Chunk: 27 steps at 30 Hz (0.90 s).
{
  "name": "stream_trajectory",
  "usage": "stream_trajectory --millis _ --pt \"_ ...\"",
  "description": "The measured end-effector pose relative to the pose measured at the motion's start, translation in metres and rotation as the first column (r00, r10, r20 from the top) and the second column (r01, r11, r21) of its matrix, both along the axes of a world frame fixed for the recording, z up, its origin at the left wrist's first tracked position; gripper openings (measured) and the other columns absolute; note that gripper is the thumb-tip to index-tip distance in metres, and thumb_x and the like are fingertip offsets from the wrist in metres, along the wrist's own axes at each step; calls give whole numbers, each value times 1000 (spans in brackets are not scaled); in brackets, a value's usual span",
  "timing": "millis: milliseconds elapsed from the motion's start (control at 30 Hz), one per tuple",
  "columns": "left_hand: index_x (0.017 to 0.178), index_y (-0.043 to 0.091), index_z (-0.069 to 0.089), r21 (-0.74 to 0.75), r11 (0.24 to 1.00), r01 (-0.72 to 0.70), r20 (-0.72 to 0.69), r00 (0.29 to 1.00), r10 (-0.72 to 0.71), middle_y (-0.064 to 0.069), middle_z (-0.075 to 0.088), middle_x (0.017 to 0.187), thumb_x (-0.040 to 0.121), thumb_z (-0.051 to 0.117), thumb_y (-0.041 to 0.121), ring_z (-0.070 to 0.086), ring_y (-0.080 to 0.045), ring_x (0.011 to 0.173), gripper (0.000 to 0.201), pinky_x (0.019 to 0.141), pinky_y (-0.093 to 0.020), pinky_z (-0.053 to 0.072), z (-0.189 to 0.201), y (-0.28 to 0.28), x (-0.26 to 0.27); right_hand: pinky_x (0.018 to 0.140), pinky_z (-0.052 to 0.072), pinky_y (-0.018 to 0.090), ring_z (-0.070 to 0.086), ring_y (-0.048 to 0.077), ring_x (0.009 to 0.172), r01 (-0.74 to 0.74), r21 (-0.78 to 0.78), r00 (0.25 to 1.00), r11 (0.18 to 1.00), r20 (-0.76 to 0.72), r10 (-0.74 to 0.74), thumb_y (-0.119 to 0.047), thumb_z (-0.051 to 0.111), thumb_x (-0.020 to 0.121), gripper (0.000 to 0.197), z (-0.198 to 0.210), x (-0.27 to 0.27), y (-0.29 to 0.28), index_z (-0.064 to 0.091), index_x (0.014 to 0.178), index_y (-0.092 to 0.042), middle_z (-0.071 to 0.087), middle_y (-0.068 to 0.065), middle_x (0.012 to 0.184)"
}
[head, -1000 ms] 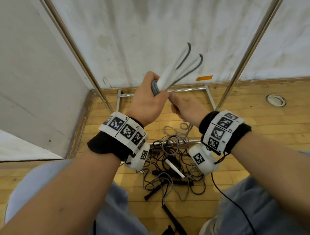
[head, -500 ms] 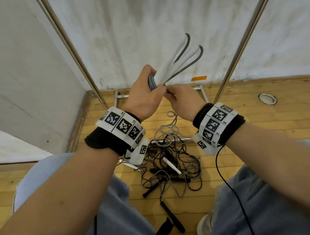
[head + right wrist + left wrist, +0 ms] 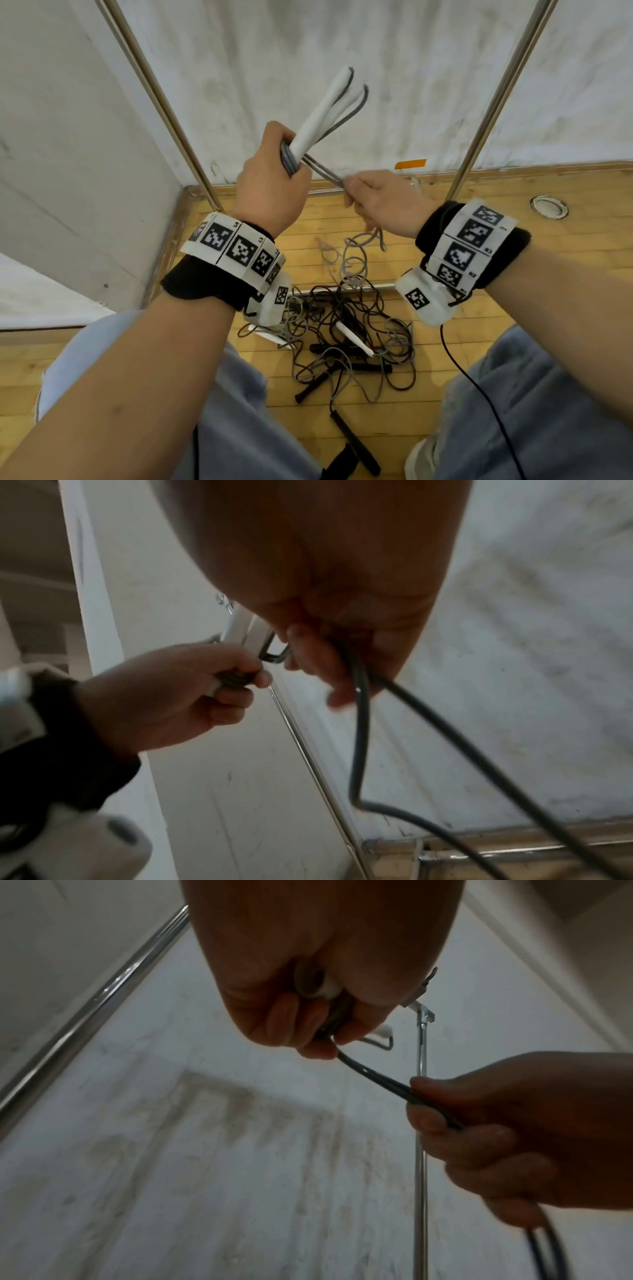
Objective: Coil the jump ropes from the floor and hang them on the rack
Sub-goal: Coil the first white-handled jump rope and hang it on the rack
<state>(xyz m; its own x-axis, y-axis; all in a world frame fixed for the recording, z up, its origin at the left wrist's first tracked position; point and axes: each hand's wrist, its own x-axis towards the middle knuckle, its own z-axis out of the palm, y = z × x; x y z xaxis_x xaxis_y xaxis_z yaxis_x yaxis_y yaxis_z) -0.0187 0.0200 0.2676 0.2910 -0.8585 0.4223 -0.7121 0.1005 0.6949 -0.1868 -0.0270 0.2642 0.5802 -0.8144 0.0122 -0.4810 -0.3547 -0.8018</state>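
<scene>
My left hand [image 3: 274,171] grips the two white handles [image 3: 320,114] of a grey jump rope together with several turns of its cord [image 3: 287,159], held up in front of the wall. My right hand [image 3: 373,195] pinches the doubled grey cord [image 3: 325,173] just right of the left fist, and the slack hangs in loops [image 3: 356,253] toward the floor. In the left wrist view the left fingers [image 3: 291,1020] curl round the bundle and the right hand [image 3: 496,1123] holds the dark cord [image 3: 377,1080]. The right wrist view shows the cord [image 3: 363,723] trailing from my right hand.
A tangle of black and grey jump ropes [image 3: 346,339] with black handles [image 3: 352,442] lies on the wooden floor between my knees. Chrome rack uprights rise at the left [image 3: 161,102] and right [image 3: 493,102] against the white wall, with a base bar [image 3: 376,286] on the floor.
My right hand has moved to the right away from the left fist, drawing a stretch of doubled cord taut between them. The handles stay gripped in the left hand, raised slightly.
</scene>
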Motion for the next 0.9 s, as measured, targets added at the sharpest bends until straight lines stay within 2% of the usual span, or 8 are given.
stream_trajectory --millis 100,233,367,433,500,633,800,900 --pt "98 26 36 127 990 -67 101 993 54 11 48 72 85 55 17 54 -15 60 25 48 -29 39 -14 -8 10 52 27 27 37 13 54 -63 -189 983 980 -181 29 -32 46 97 35 -6 4 5 45 65 -18 41 -3 60" --pt "94 24 36 327 942 -73 329 943 -42 7 48 69 86 59 20 50 -16 58 24 49 -27 34 -36 -14 12 50 27 22 41 16 58 -105 -169 978 980 -194 72 -26 45 98 33 -9 5 10 55 74 -7 48 2 64" --pt "89 26 39 379 925 19 432 881 -195 10 48 64 81 61 52 53 -20 63 35 65 -26 38 -56 -14 -4 45 30 16 40 6 41 -68 -85 993 994 -106 59 -27 40 100 37 -5 1 14 55 73 -7 39 -4 52" --pt "85 26 37 373 927 37 444 870 -213 10 47 63 75 43 62 54 -23 65 38 58 -30 41 -61 -15 -10 43 29 17 39 5 38 -69 -37 994 997 -86 66 -30 38 100 41 -4 0 17 53 68 -10 37 -6 45" --pt "81 26 36 376 927 0 471 861 -191 9 44 61 73 36 58 53 -27 65 33 54 -30 38 -65 -17 -13 40 28 15 35 6 35 -76 -16 993 997 -93 74 -31 39 100 42 -4 1 20 51 63 -15 35 -7 38" --pt "85 24 37 395 915 -86 517 844 -144 5 44 62 81 45 40 48 -22 60 19 50 -29 31 -69 -24 -11 39 29 14 34 6 35 -106 -17 986 994 -128 103 -29 40 100 40 -5 3 21 52 67 -9 37 -3 48" --pt "86 22 39 426 894 -137 535 835 -127 7 44 62 87 52 37 42 -13 54 19 47 -29 28 -76 -27 -9 50 26 29 33 17 48 -163 -90 930 983 -346 122 -35 42 98 45 -3 -7 9 53 67 -5 37 4 54" --pt "90 22 41 483 855 -190 555 821 -132 6 44 65 88 54 34 42 -12 54 18 46 -27 29 -77 -28 -4 47 27 28 34 16 47 -166 -81 877 983 -467 110 -34 49 95 44 -3 -16 -5 66 79 4 40 3 53"
